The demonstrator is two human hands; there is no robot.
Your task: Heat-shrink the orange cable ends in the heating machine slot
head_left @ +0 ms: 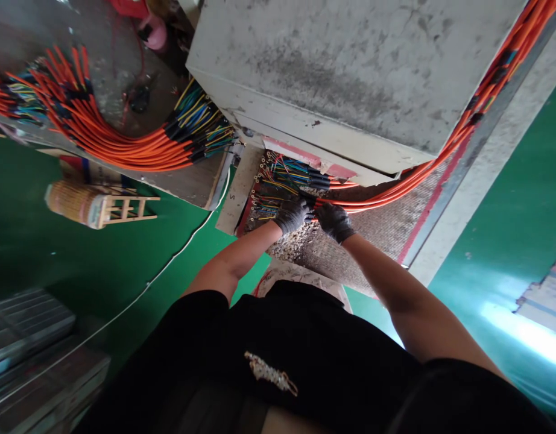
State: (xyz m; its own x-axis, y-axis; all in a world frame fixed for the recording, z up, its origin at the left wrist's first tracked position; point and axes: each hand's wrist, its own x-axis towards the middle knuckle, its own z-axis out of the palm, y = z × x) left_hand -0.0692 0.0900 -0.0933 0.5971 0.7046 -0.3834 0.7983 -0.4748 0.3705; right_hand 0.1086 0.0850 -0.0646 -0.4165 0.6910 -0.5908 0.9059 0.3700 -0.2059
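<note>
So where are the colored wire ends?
In the head view, the colored wire ends sit centre, just above the gloved left hand, under the edge of the grey cabinet, with orange cables running off right.

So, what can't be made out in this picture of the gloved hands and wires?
Head view, hidden: whatever the left hand and right hand are gripping, covered by their black gloves.
Head view, cut off: the orange cables, by the top edge.
Head view, too small: any markings on the colored wire ends.
</note>
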